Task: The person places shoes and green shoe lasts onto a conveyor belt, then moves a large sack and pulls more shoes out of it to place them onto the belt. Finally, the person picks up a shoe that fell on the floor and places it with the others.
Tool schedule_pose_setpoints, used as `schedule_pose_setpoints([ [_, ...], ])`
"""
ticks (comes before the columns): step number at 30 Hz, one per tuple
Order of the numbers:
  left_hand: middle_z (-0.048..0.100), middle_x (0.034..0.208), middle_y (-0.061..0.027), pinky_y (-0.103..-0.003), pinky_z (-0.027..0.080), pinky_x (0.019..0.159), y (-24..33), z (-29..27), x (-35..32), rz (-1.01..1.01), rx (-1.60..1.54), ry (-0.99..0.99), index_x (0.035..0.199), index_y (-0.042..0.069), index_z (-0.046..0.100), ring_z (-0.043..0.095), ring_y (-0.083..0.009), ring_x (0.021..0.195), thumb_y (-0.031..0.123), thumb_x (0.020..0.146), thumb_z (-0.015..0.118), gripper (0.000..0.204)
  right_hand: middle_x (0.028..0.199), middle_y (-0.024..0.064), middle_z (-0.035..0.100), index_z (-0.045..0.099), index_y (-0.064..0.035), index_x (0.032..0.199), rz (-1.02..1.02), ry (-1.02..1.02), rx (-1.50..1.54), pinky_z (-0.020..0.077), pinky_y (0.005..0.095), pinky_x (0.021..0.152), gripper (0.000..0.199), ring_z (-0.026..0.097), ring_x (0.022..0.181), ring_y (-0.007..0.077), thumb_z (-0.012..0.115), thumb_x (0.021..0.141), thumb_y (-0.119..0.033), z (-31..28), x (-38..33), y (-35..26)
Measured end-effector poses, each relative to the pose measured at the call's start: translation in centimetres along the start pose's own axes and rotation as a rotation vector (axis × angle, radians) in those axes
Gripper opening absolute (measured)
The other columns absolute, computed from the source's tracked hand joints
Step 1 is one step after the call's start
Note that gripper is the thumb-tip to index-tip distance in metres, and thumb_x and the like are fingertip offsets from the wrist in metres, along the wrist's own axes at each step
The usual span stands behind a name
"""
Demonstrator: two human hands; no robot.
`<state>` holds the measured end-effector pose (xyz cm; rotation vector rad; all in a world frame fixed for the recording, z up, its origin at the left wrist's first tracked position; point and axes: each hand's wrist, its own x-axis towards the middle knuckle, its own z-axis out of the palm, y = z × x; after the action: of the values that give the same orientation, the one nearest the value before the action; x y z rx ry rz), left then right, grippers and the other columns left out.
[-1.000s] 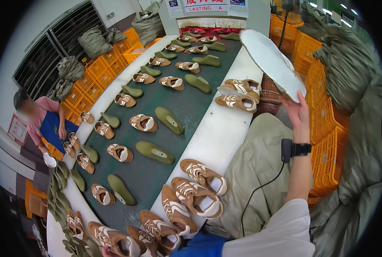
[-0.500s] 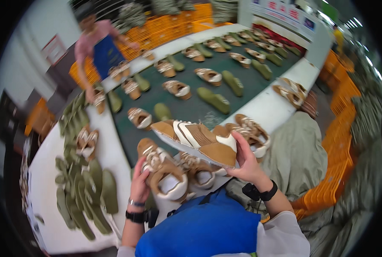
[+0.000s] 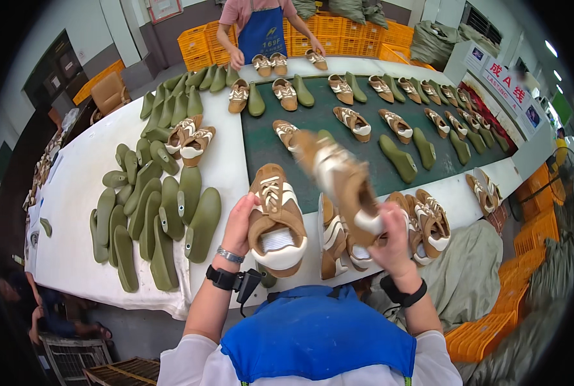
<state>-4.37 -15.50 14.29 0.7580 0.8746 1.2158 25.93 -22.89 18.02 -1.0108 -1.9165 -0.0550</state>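
Nearest, the worker's left hand [image 3: 240, 222] gripped a tan sneaker [image 3: 276, 219] by its side, opening up, w/ a white insole showing, resting at the near edge of the white table [image 3: 74, 199]. Right hand [image 3: 393, 241] clenched the heel of a second tan sneaker [image 3: 338, 183], lifted off the table, toe pointing away, blurred. Btwn & just right of the hands sat more tan sneakers [image 3: 428, 222], touching each other. Left of the left hand lay a cluster of green shoe lasts [image 3: 158, 219], overlapping. Further out, the dark green belt [image 3: 364, 132] carried sneakers & lasts in rows. At the far end a co-worker in a blue apron [image 3: 264, 32] had both hands on sneakers, orange crates [image 3: 338, 26] behind.
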Motion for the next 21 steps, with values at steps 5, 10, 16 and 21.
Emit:
schedule_pose_setpoints([
  [5,0.056,0.101,-0.0067,-0.028,0.051,0.076,-1.3,-0.2,0.4,-0.135,0.021,-0.24,0.105,0.01,0.043,0.057,-0.0144,0.092,0.008,0.085,0.056,0.024,0.117,0.0164,0.043,0.043,-0.0062,0.121,0.202,0.003,-0.178,0.0419,0.0389,0.087,0.079,0.048,0.103,0.0336,0.071,0.048,0.004,-0.9,-1.8,0.3],
  [10,0.04,0.131,-0.0203,-0.032,0.041,0.091,-7.9,-0.3,0.6,0.157,1.109,-0.437,0.14,0.012,0.015,0.049,-0.0246,0.112,0.035,0.08,0.062,0.079,0.114,0.0163,0.045,0.049,-0.0131,0.12,0.323,-0.466,-0.265,0.0416,0.04,0.087,0.069,0.047,0.103,0.035,0.062,0.055,0.006,-0.9,-6.8,-0.3],
  [16,0.06,0.103,-0.0241,-0.038,0.046,0.084,-6.4,-2.7,1.2,-0.254,1.077,-0.39,0.14,0.007,0.01,0.059,-0.0353,0.097,0.042,0.08,0.059,0.086,0.114,0.0157,0.045,0.048,-0.0153,0.12,0.4,-0.661,-0.24,0.0399,0.0413,0.089,0.063,0.045,0.106,0.0344,0.066,0.061,-0.001,-0.9,-8.8,0.1],
  [21,0.06,0.095,-0.0201,-0.026,0.048,0.059,-8.1,-0.7,-1.4,-0.201,0.996,-0.319,0.137,0.01,0.012,0.061,-0.0191,0.071,0.025,0.077,0.063,0.08,0.115,0.0142,0.047,0.055,-0.0107,0.112,0.331,-0.576,-0.241,0.0375,0.0435,0.091,0.047,0.042,0.111,0.0336,0.067,0.066,-0.008,0.0,-5.2,0.0],
])
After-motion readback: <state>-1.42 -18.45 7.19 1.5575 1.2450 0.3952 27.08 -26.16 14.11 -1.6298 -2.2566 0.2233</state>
